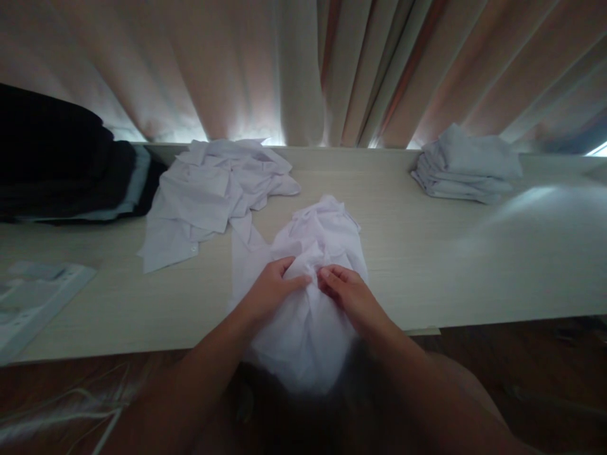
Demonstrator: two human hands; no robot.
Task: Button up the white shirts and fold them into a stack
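White garment (332, 227) at the near edge of the worktop (441, 259), clock positions being read from your hands. Your left hand (279, 279) grips a raised fold between thumb and fingers; your right hand (342, 287), its thumb and fingertips drawn together, pinches the cloth just beside it, a narrow gap separating the two. The garment lies bunched beneath them, its upper part reaching toward twelve o'clock and its lower part falling past the edge at six, toward you. Between ten and eleven o'clock lies a loose heap of white clothes (208, 183); whether it touches the held garment at its lower corner cannot be told. Farther out at ten stands a stack of mostly dark cloth (61, 164), with a paler layer in it. At two o'clock sits a neat white folded pile (467, 165). At nine lies a flat whitish item (40, 303), its nature unclear. Pleated curtains (237, 69) hang across twelve o'clock, light showing below them.
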